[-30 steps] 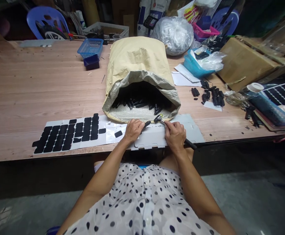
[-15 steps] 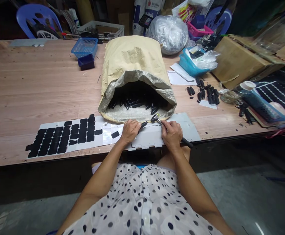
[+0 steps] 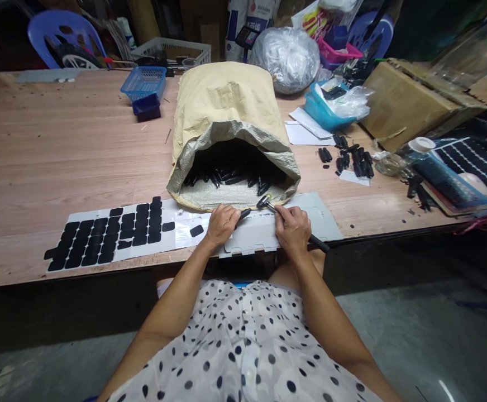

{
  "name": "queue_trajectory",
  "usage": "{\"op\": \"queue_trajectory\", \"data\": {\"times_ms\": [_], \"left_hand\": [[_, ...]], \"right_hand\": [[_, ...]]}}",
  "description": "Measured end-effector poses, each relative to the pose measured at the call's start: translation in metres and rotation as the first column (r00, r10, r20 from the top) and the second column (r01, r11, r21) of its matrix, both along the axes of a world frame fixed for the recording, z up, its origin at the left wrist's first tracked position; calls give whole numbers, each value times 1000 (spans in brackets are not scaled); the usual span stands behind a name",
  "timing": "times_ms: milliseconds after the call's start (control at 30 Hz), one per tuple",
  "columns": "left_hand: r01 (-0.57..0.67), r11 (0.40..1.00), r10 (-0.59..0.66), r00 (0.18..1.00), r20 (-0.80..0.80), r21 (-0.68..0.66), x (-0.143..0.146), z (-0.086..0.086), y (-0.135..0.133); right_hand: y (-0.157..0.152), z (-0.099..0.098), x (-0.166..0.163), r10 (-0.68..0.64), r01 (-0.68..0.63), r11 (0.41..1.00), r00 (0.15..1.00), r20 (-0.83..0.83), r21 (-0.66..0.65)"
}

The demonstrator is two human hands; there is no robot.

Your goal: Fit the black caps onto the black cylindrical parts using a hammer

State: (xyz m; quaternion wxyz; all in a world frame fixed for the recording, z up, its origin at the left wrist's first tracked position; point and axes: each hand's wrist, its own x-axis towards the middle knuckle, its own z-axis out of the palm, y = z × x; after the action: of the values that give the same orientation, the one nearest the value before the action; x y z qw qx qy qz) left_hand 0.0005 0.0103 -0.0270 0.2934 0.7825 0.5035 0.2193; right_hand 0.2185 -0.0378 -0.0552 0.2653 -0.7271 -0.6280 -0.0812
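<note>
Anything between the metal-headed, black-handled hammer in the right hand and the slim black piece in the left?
Nothing visible: open space separates the hammer in the right hand from the slim black piece in the left hand. The flat pale-grey sheet lies beneath; the beige sack's lip is just beyond, not between.

Sack point(image 3: 227, 92) mid-table point(image 3: 80, 156), mouth toward person, parts point(image 3: 235, 177) inside. Flat cardboard point(image 3: 252, 239) before sack along front edge, sticker sheet point(image 3: 168, 239) to its left. Left hand point(image 3: 222, 223) by cardboard's left end, rod point(image 3: 244, 214) in it; right hand point(image 3: 294, 230) to the right, hammer point(image 3: 265, 203) in it, head by sack's lip. Behind-left of sack: basket point(image 3: 143, 81), tub point(image 3: 147, 108) before it. Stuffed bag point(image 3: 287, 61) behind-right. Right of sack: papers point(image 3: 304, 134), bowl point(image 3: 325, 114) behind them, loose pieces point(image 3: 358, 162) front-right, carton point(image 3: 406, 106) farther right.
</note>
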Motion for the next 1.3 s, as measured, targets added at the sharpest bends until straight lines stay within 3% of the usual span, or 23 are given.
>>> {"op": "queue_trajectory", "data": {"times_ms": [900,1000,1133,1233,1300], "left_hand": [[10,999,-10,1000,-2,35,0,5,-1],[101,994,-102,994,27,37,-2,16,-21],[393,916,-379,913,152,-80,-5,24,-72],[457,854,-441,889,122,-250,-4,9,-101],[347,847,-382,924,-7,-403,-3,-13,-108]], "right_hand": [[1,0,-1,-8,8,1000,999,38,13],[1,0,0,-1,1,1000,999,37,10],[1,-1,0,-3,2,1000,999,34,11],[1,-1,-1,-12,12,1000,1000,27,11],[1,-1,-1,-13,12,1000,1000,23,5]]}}
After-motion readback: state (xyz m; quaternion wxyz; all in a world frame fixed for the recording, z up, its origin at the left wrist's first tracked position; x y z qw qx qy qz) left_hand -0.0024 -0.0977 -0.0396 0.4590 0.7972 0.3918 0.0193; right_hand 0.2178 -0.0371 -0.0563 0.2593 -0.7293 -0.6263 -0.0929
